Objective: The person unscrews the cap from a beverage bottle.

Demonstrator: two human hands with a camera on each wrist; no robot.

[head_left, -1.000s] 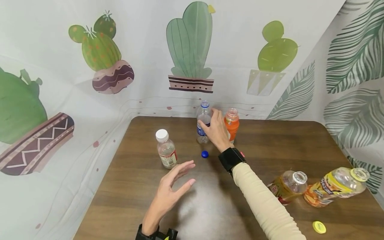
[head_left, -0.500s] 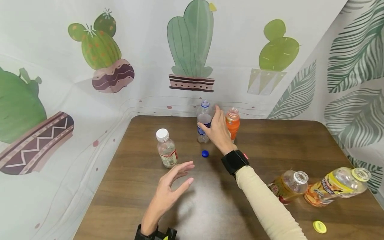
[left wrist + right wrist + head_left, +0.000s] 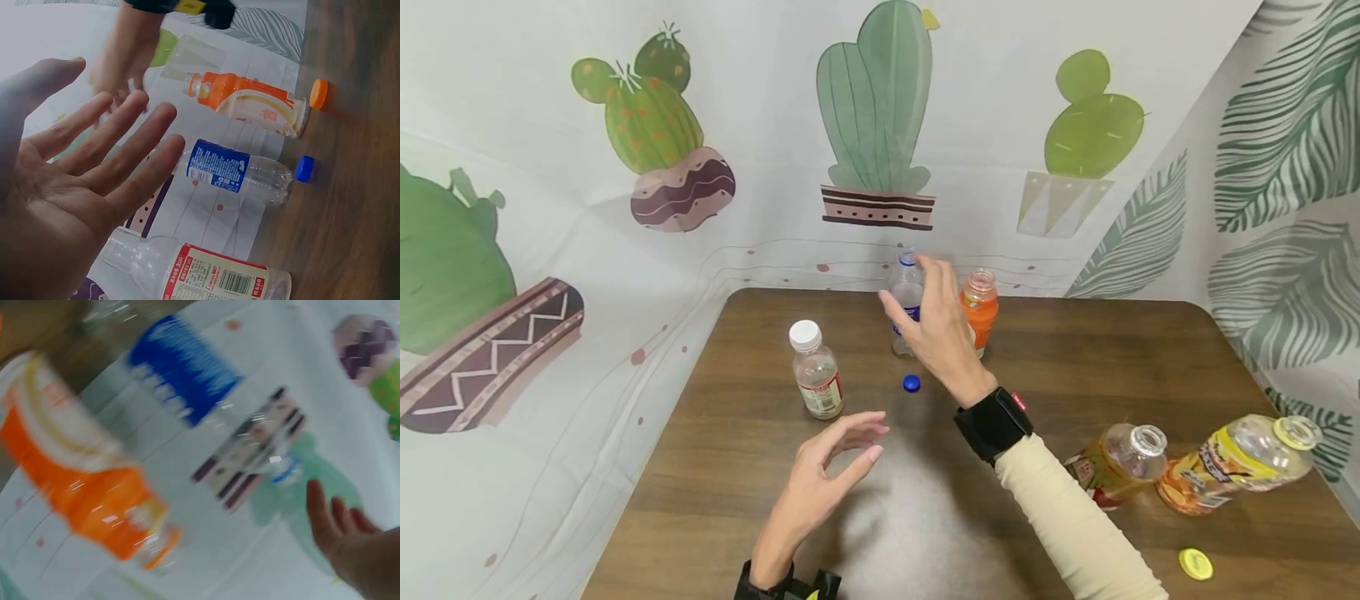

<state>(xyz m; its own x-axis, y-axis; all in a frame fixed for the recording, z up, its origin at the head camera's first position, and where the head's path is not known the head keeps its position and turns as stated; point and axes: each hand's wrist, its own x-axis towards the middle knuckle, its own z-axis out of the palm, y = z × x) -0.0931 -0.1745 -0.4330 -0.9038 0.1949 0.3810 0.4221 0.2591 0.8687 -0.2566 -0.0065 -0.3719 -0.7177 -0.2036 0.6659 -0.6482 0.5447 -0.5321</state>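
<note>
In the head view my right hand [image 3: 934, 329] is in front of an uncapped clear bottle with a blue label [image 3: 906, 292], fingers spread and holding nothing. The right wrist view is blurred, but shows those fingertips apart from the mouth of the blue-labelled bottle [image 3: 181, 369]. A blue cap [image 3: 912, 383] lies on the table before this bottle. Just right of my hand stands an uncapped orange bottle [image 3: 981, 312]. My left hand [image 3: 823, 471] hovers over the table with loosely bent fingers, near a white-capped bottle with a red-edged label [image 3: 818, 379]; its palm holds nothing in the left wrist view.
Two more uncapped bottles, one with an amber-looking label [image 3: 1120, 467] and one yellow-labelled [image 3: 1240, 467], stand at the right. A yellow cap [image 3: 1196, 564] lies in front of them. An orange cap [image 3: 319, 94] sits by the orange bottle. A cactus-print cloth [image 3: 760, 167] hangs behind the table.
My right hand has drawn back and up from the blue-labelled bottle, which stays standing. The left hand has barely moved.
</note>
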